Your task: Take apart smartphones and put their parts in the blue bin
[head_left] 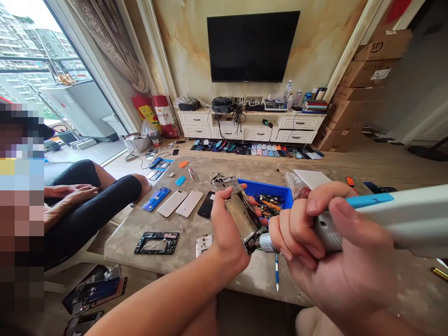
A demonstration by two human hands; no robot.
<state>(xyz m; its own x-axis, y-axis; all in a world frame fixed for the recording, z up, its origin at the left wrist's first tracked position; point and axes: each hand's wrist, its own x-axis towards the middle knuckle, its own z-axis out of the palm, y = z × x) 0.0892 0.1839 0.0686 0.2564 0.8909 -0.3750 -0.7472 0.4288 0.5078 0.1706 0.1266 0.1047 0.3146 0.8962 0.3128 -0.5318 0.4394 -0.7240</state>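
- The left hand [227, 228] has its fingers closed firmly around an opened smartphone frame [245, 219], held near the blue plastic tray [269, 189].
- The right hand [339, 252] wraps its fingers tightly on a white-and-blue electric screwdriver [388, 219]; the metal nose [265, 243] meets the frame's lower corner, both hands steady together.
- A cardboard carton [376, 49] shows the printed letters "SF".

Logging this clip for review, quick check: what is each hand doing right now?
Left hand: closed, holding a partly stripped phone.
Right hand: closed, holding a white-and-blue power tool.
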